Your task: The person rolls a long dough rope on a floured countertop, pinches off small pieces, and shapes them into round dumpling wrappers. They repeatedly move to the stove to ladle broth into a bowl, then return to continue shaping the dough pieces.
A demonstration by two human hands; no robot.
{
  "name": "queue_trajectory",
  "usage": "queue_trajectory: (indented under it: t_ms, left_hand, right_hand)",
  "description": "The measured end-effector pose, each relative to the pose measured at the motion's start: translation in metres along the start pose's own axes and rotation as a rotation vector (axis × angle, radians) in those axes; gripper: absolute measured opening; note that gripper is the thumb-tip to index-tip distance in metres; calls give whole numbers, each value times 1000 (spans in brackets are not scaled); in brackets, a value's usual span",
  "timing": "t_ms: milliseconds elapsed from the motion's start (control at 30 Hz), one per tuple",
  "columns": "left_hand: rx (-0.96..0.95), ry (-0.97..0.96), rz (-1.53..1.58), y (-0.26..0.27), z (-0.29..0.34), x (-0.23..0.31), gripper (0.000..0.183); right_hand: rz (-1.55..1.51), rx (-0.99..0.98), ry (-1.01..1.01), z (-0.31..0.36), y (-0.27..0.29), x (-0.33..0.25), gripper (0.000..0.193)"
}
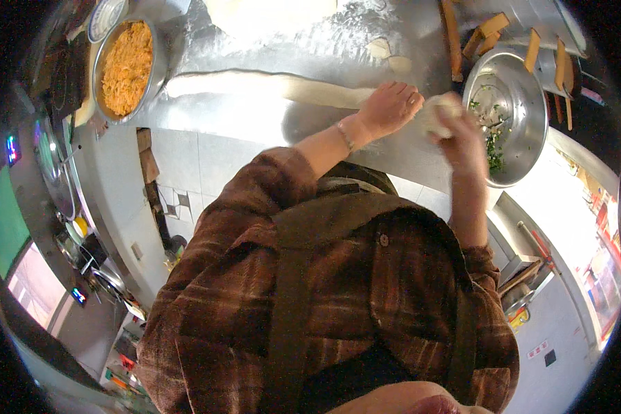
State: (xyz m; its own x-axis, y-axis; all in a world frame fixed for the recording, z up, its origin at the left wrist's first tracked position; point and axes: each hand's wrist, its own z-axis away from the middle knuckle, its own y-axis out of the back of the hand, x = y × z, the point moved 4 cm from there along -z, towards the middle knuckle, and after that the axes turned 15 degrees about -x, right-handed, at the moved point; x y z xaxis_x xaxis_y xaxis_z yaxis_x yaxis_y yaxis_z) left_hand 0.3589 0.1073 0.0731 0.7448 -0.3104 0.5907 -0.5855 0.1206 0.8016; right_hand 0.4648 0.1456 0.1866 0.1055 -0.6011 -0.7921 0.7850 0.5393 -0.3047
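A long pale dough rope (269, 87) lies across the steel worktop, from beside the left bowl to my hands. My left hand (392, 108) is curled closed over its right end, the fingers bunched at the tip. Just to the right, my right hand (460, 138) is smeared by motion and grips a pale lump of dough (440, 114). Whether that lump is joined to the rope is hidden between the hands. Two small flat dough bits (379, 48) rest beyond my left hand.
A metal bowl of orange shredded filling (127, 69) stands at the left. Close by my right hand is a big steel bowl (537, 114) with chopped greens clinging inside. A broad dough sheet (269, 15) lies on the floured worktop (241, 55). Wooden sticks (451, 41) are at the back right.
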Motion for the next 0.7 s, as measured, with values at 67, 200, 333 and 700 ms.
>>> queue_trajectory:
  t_ms: [67, 200, 333, 700]
  left_hand:
    - [-137, 23, -211, -19, -2, -6, 41]
    - [-168, 14, -174, -34, 13, -18, 48]
    - [-136, 137, -56, -15, 34, -37, 47]
    - [-149, 295, 508, 30, 41, -36, 48]
  right_hand:
    - [332, 138, 502, 13, -7, -67, 41]
    - [522, 183, 1028, 2, -17, -115, 38]
    - [1288, 235, 662, -89, -20, -38, 57]
    - [976, -33, 208, -68, 17, 68, 30]
